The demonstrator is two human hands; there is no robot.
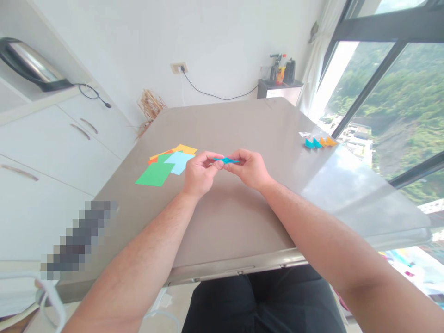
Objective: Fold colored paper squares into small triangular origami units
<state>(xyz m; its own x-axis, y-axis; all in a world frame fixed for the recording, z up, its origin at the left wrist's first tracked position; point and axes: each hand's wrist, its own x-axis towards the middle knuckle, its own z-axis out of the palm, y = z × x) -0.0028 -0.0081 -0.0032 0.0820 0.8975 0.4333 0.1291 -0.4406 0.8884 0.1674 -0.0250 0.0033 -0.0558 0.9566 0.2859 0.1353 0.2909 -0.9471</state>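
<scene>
A: Item one, the blue paper (227, 161)?
B: One piece, folded, slim, pointed at the right end. Location: between the hands, over the table (236, 217); contact with the table, cannot tell.
A: Hands?
B: Left hand (199, 173): thumb and fingers pinched on the paper's left part. Right hand (250, 170): the same, on its right part.
A: Step in hand?
B: Judged to be shaping a fold; creases too small to read.
A: Next move calls for?
B: Probably light, even fingertip pressure from both sides, lest the paper crumple.
A: Remaining stock?
B: Flat sheets (154, 175), several colours, left of the hands. Blue boats (317, 144), two, and orange boats (331, 142), two, in a row at far right.
</scene>
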